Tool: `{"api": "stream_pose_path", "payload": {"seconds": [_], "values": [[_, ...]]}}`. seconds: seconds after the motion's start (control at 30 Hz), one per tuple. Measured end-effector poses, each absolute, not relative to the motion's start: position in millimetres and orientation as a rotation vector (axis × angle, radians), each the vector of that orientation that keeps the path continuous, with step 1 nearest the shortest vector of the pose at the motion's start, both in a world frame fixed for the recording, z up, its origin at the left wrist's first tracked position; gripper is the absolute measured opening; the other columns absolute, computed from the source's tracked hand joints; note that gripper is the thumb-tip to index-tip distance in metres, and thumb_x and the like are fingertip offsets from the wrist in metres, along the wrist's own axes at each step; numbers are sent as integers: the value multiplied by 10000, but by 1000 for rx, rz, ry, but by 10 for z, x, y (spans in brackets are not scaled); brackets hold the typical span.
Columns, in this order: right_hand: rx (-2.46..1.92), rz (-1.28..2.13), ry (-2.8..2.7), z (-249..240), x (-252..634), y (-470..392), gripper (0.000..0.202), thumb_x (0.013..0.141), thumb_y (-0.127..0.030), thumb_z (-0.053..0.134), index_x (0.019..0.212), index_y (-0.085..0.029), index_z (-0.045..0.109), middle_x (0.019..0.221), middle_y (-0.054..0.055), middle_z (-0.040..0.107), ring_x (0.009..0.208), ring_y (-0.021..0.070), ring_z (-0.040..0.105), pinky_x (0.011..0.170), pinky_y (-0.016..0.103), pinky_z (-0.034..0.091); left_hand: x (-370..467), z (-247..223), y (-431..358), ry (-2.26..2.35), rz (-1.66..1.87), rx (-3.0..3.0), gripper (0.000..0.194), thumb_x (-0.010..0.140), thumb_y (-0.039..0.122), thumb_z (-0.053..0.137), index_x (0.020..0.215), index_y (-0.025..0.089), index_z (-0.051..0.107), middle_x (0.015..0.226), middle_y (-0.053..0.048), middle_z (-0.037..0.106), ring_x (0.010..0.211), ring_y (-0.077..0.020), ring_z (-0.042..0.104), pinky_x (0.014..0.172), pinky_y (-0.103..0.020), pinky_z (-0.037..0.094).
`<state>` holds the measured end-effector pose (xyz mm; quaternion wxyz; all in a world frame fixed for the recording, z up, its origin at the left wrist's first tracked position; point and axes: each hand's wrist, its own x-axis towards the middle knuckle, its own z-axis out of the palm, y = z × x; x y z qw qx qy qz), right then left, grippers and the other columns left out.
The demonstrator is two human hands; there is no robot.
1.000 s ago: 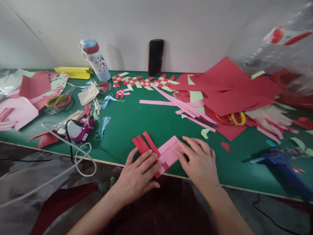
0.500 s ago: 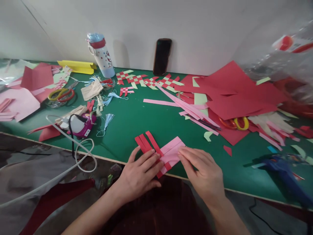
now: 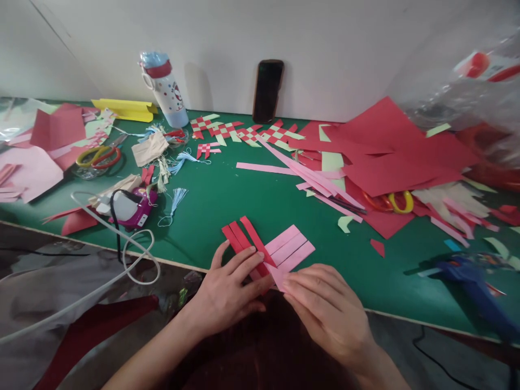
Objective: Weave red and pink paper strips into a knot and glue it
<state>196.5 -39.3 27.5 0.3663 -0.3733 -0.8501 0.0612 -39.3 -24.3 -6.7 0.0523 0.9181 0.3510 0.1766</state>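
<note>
At the table's front edge lies a half-woven piece of red paper strips (image 3: 236,235) crossed with pink paper strips (image 3: 291,245). My left hand (image 3: 231,281) rests on it with fingers spread, pressing the red strips down; its thumb is by the near edge. My right hand (image 3: 329,303) is closed, its thumb and fingers pinching the end of one pink paper strip (image 3: 277,275), which is folded toward me. The other pink strips lie flat, pointing away to the right. My left fingers hide most of the crossing.
Woven red-and-green pieces (image 3: 225,131) line the back, near a bottle (image 3: 166,92) and a leaning phone (image 3: 268,91). Red sheets (image 3: 406,157) and scissors (image 3: 401,202) lie right, beyond a blue glue gun (image 3: 467,281). Tassels (image 3: 177,199) and a purple device (image 3: 140,208) with cables are left.
My right hand has moved down and toward me, bringing one pink strip's end with it. The other pink strips are now uncovered. My left hand stays on the red strips.
</note>
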Motion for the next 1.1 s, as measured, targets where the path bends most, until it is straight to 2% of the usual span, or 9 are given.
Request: {"api": "stream_pose_path", "payload": {"seconds": [0.4, 0.47, 0.53, 0.6, 0.67, 0.73, 0.8, 0.97, 1.1], "values": [[-899, 174, -2195, 233, 1980, -428, 259, 818, -54, 666, 1053, -162, 659, 941, 54, 752, 858, 178, 673, 795, 373, 518, -402, 34, -236, 1030, 524, 2780, 414, 902, 540, 572, 1255, 325, 598, 1467, -57, 487, 1344, -275, 431, 1171, -560, -17], [-915, 159, -2178, 233, 1981, -422, 259, 824, -59, 662, 1057, -173, 658, 930, 49, 755, 851, 178, 681, 791, 370, 523, -392, 66, -232, 1024, 577, 2771, 381, 903, 514, 587, 1221, 307, 616, 1405, -63, 547, 1329, -282, 446, 1166, -567, 33], [-923, 154, -2163, 237, 1980, -402, 260, 834, -64, 653, 1064, -184, 654, 930, 45, 757, 852, 177, 686, 784, 365, 531, -367, 88, -227, 1041, 654, 2739, 274, 924, 414, 596, 1155, 274, 643, 1283, -64, 630, 1255, -269, 511, 1147, -544, 160], [-916, 161, -2150, 239, 1978, -373, 268, 839, -64, 645, 1075, -192, 650, 930, 45, 758, 855, 176, 687, 780, 367, 536, -325, 96, -214, 1104, 747, 2662, 175, 939, 271, 577, 1094, 239, 652, 1128, -61, 684, 1094, -231, 595, 1050, -467, 350], [-908, 170, -2146, 235, 1972, -348, 293, 839, -62, 641, 1098, -198, 645, 938, 47, 757, 860, 179, 685, 775, 370, 537, -270, 95, -188, 1172, 823, 2544, 189, 928, 162, 542, 1085, 205, 637, 1026, -67, 683, 945, -199, 617, 890, -372, 471], [-912, 174, -2144, 232, 1958, -341, 316, 834, -56, 643, 1114, -202, 641, 944, 51, 755, 866, 184, 683, 774, 373, 536, -208, 95, -151, 1182, 852, 2456, 241, 910, 114, 513, 1119, 180, 613, 1002, -79, 665, 892, -191, 613, 791, -321, 510], [-925, 173, -2146, 236, 1938, -355, 322, 829, -54, 647, 1115, -201, 640, 949, 54, 753, 871, 186, 679, 778, 373, 535, -150, 98, -113, 1129, 817, 2438, 270, 903, 94, 497, 1136, 175, 606, 988, -76, 659, 869, -188, 616, 761, -306, 523], [-965, 136, -2124, 292, 2064, -382, 327, 839, -110, 648, 1153, -199, 622, 993, 69, 744, 918, 193, 676, 806, 372, 548, -80, 57, -60, 1016, 829, 2464, 169, 924, 109, 488, 959, 176, 639, 835, -42, 656, 731, -170, 610, 667, -280, 516], [-1359, -217, -1954, 362, 2652, -371, 385, 860, -123, 607, 1229, -230, 602, 1069, 94, 716, 1017, 239, 654, 895, 426, 522, -117, -29, -50, 961, 852, 2459, 197, 922, 87, 479, 981, 183, 641, 889, -54, 670, 770, -168, 628, 697, -279, 517]]}}
